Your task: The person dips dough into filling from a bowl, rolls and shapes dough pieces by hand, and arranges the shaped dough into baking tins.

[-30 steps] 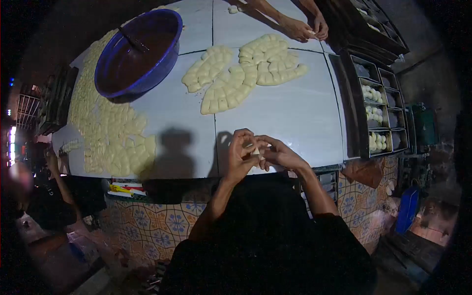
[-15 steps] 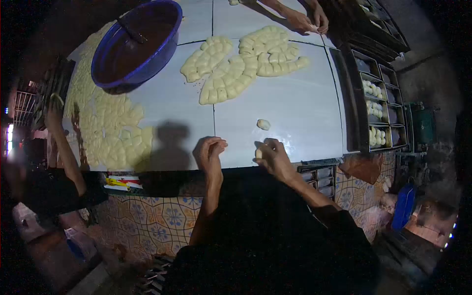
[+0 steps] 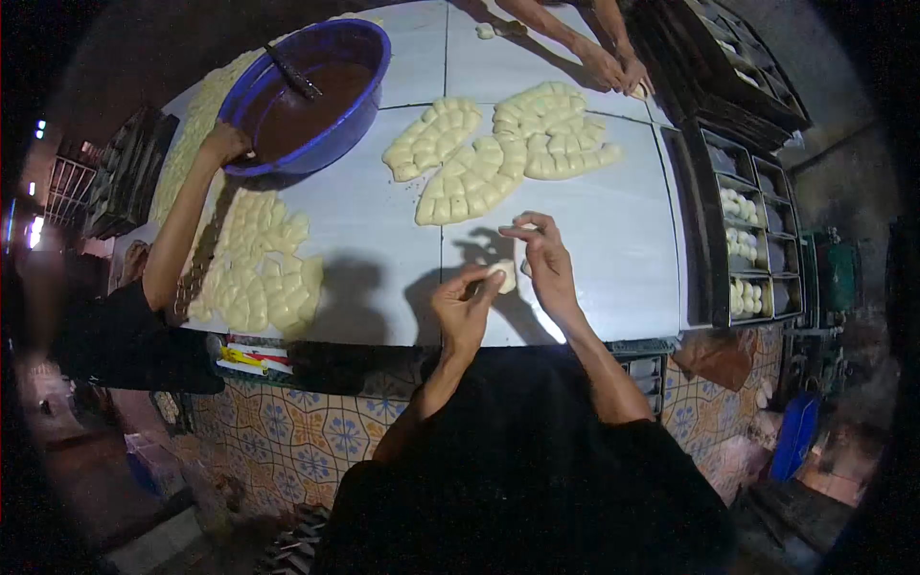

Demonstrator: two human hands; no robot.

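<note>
My left hand (image 3: 462, 309) pinches a small, flattened piece of dough (image 3: 502, 277) between thumb and fingers, just above the white tabletop (image 3: 585, 230). Close by on the right, my right hand (image 3: 546, 264) is raised with its fingers apart and nothing visible in them. A dough ball (image 3: 525, 269) on the table is partly hidden behind that hand. Beyond both hands lie slabs of dough scored into joined pieces (image 3: 470, 182).
A purple basin (image 3: 331, 144) of brown filling stands back left, with a co-worker's hand (image 3: 226, 144) at its rim. More cut dough (image 3: 259, 283) lies left. Another person's hands (image 3: 618, 72) work at the far edge. Divided pans (image 3: 721, 227) with dough balls stand right.
The dough piece has gone from my right hand to my left, and my right hand has opened. Both hands moved farther over the table. The left co-worker's hand reached to the basin.
</note>
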